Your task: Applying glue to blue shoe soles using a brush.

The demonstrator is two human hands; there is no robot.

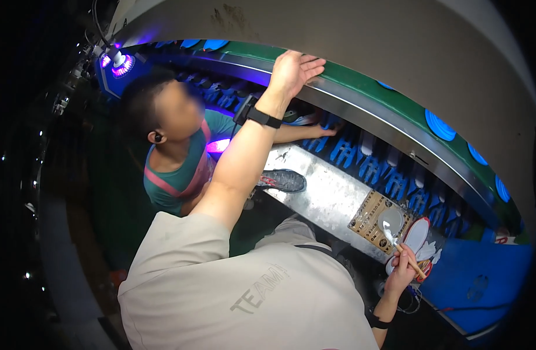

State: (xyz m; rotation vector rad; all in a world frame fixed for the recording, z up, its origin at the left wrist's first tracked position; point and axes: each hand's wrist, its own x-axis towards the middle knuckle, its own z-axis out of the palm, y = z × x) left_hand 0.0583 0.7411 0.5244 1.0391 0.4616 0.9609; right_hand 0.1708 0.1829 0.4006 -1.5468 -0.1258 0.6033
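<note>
A: Reaching up, the left hand (291,71) lies flat on the curved steel rail (361,111) of the machine, fingers spread and released, gripping nothing. A black wristband (263,118) sits on that wrist.

B: Right hand status?

A: The right hand (403,269) is clenched around a wooden-handled brush (399,242). Its whitish bristle end rests on a round grey lid (390,219) lying on a brown cardboard sheet (370,219). That sheet sits at the near edge of the metal shelf (326,192), toward its right end.

B: Adjacent items?

A: 1 oval white sole piece (417,234) lies just beside the brush, to its right. 1 grey shoe (282,181) rests at the shelf's left end. Blue holders (367,166) line the far edge of the shelf under the rail.

B: Other personnel?

A: 1 co-worker in a teal shirt (174,175) is beyond the shelf's left end; that person's hand (321,132) reaches among the blue holders. I cannot tell what it grips.
</note>
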